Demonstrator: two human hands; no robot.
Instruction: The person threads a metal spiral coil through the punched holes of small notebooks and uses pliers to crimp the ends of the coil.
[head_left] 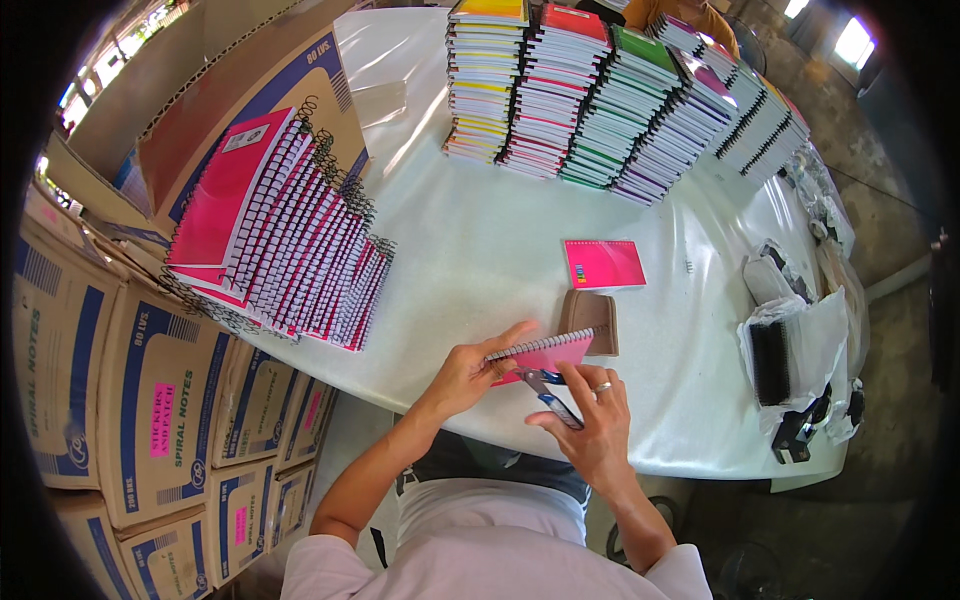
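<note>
My left hand [468,372] holds a small pink spiral notebook [550,351] by its lower left side, just above the table's near edge. The white wire spiral runs along the notebook's top edge. My right hand [590,415] grips blue-handled pliers [545,390], whose jaws point toward the notebook's lower edge. A brown cardboard backing sheet [592,315] lies flat on the white table [480,260] just behind the notebook. Another small pink notebook [603,264] lies flat farther back.
A leaning stack of pink spiral notebooks [285,235] fills the table's left side. Tall stacks of coloured notebooks [610,100] line the far edge. Bags of black wire spirals [790,350] sit at right. Stacked cardboard boxes [160,400] stand at left. A person sits beyond the far stacks.
</note>
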